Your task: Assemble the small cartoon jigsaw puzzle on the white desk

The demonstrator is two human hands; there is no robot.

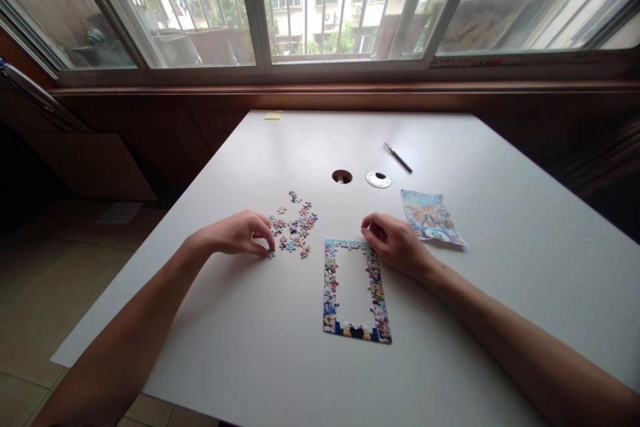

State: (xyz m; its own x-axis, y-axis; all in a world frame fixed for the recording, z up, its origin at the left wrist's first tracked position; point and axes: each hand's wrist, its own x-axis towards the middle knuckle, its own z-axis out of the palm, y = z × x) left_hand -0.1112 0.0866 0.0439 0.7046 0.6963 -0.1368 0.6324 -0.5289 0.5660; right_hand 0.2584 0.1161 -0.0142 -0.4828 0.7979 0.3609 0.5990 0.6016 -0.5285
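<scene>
Left hand and right hand sit over the white tabletop on either side of the loose interlocking puzzle pieces; take twelve o'clock as straight away from the person. With thumb and forefinger bent nearly together, the left touches one small, dark, knobbed cardboard piece; whether it is gripped or only pressed to the surface, I cannot tell. Half-curled, the right has no visible object in it, though the palm is hidden, and it overlaps the top right corner of a rectangular, multicoloured cardboard puzzle border with a bare white middle. That border is the key: from the left fingertips it lies toward four o'clock, across a strip of plain tabletop, while from the right hand it extends toward seven, so the right is clearly nearer. Its long axis runs close to twelve-six, the near end swung slightly toward five. By contrast, the scattered heap of multicoloured cardboard pieces favours the left, spreading from one to three o'clock of its fingertips, and toward nine from the right. At two o'clock from the right hand lies a bright, printed, rectangular sheet, well apart from the heap.
</scene>
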